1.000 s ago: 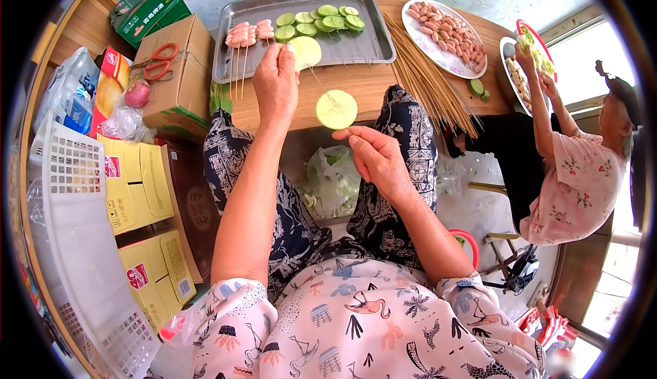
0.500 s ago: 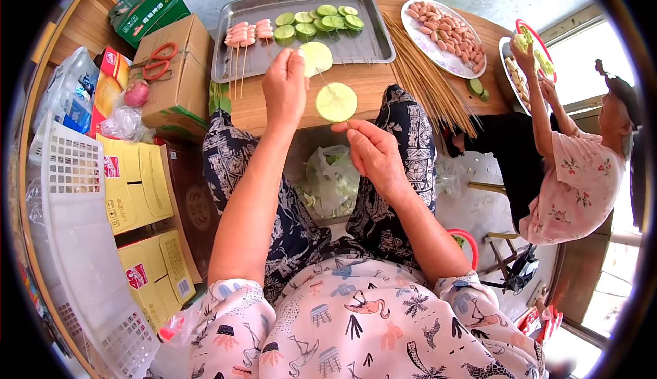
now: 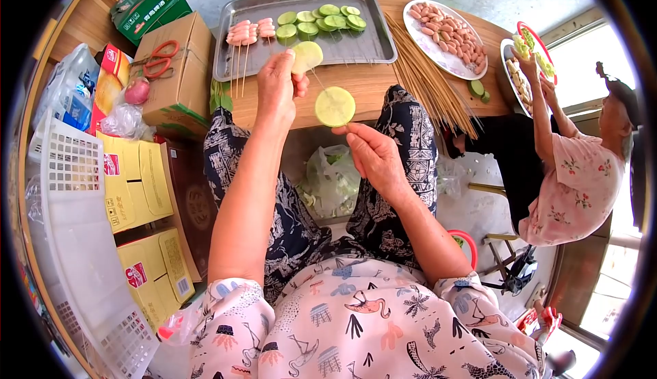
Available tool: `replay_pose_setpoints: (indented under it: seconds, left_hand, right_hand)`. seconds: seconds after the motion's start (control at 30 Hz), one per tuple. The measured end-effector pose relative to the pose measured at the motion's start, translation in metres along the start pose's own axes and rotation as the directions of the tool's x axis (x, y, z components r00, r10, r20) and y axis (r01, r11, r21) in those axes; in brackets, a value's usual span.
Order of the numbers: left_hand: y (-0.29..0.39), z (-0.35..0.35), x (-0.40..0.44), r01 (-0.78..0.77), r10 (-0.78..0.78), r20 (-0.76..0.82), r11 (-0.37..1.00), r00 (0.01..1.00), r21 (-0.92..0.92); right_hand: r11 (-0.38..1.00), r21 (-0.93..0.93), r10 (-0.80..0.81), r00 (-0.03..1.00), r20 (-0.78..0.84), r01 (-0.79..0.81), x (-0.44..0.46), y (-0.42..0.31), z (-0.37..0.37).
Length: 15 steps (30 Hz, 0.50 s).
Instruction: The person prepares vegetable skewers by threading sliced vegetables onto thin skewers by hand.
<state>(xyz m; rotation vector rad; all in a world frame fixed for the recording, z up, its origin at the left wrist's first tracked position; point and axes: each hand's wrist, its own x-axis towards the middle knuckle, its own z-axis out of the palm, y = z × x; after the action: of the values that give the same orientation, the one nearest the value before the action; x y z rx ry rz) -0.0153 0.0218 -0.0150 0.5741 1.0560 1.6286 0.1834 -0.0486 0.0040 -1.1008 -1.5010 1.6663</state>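
Observation:
My left hand (image 3: 276, 86) pinches a round pale green vegetable slice (image 3: 308, 57) by its edge, above the table's front edge. Below it, a second round green slice (image 3: 335, 107) is threaded on a thin skewer (image 3: 318, 79). The skewer's upper end reaches the slice in my left hand; whether it pierces it I cannot tell. My right hand (image 3: 373, 153) grips the skewer just under the lower slice, fingers closed. Behind my hands, a metal tray (image 3: 239, 9) holds skewered green slices (image 3: 333, 22) and skewers of small pink sausages (image 3: 241, 34).
A bundle of bare skewers (image 3: 428, 71) lies right of the tray, beside a white plate (image 3: 472, 72) of pink sausages. Cardboard boxes (image 3: 174, 64) with red scissors (image 3: 161, 59) stand left. At right, another person (image 3: 575, 180) handles leafy greens. A plastic bag (image 3: 333, 180) sits between my knees.
My left hand has shifted slightly left and down with its slice, and its fingers have turned. My right hand, with the skewer and lower slice, has barely moved.

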Motion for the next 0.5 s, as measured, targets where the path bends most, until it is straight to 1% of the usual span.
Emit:
replay_pose_setpoints:
  seconds: [0.13, 0.2, 0.43, 0.5]
  left_hand:
    - [0.0001, 0.0004, -0.0027, 0.06, -0.06, 0.028, 0.998, 0.998, 0.01]
    - [0.0012, -0.0009, -0.0018, 0.099, -0.097, 0.057, 0.994, 0.994, -0.034]
    - [-0.0008, -0.0011, -0.0033, 0.098, -0.095, 0.128, 0.995, 0.987, -0.015]
    - [-0.002, -0.0013, -0.0022, 0.082, -0.087, 0.128, 0.996, 0.988, 0.043]
  right_hand:
    - [1.0, -0.025, -0.003, 1.0, -0.028, 0.002, 0.001, 0.0012, -0.0004]
    - [1.0, -0.027, -0.01, 0.999, -0.035, 0.009, 0.0019, 0.0024, -0.0003]
    - [1.0, -0.001, -0.015, 0.999, -0.039, 0.015, 0.0052, 0.0037, 0.0003]
    - [1.0, 0.001, -0.008, 0.999, -0.04, 0.008, 0.0059, 0.0024, 0.001]
